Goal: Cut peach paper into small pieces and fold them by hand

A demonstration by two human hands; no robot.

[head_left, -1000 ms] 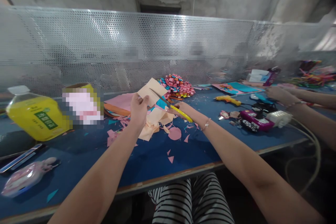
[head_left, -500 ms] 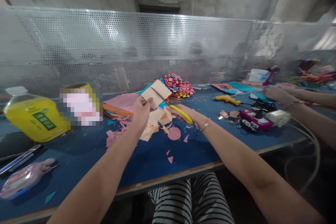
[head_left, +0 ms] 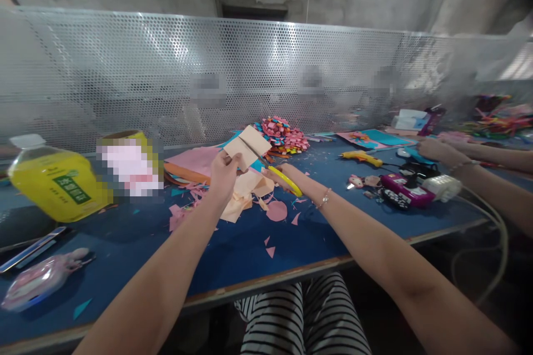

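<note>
1. My left hand [head_left: 225, 171]: fingers mostly hidden behind beige paper [head_left: 251, 143].
2. My right hand [head_left: 293, 173]: fingers partly hidden by yellow-handled scissors [head_left: 286, 178].
3. Yellow jug [head_left: 48, 183]: can't read the small print.
4. Yellow container [head_left: 145, 146]: front pixelated out.
5. Co-worker's arms [head_left: 497, 195]: cut off at right edge.

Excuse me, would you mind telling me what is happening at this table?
A person's left hand holds up a cream sheet, while the right hand holds yellow-handled scissors against it. Cream and pink scraps lie below on the blue table. Farther right, a co-worker's hand is in view.
</note>
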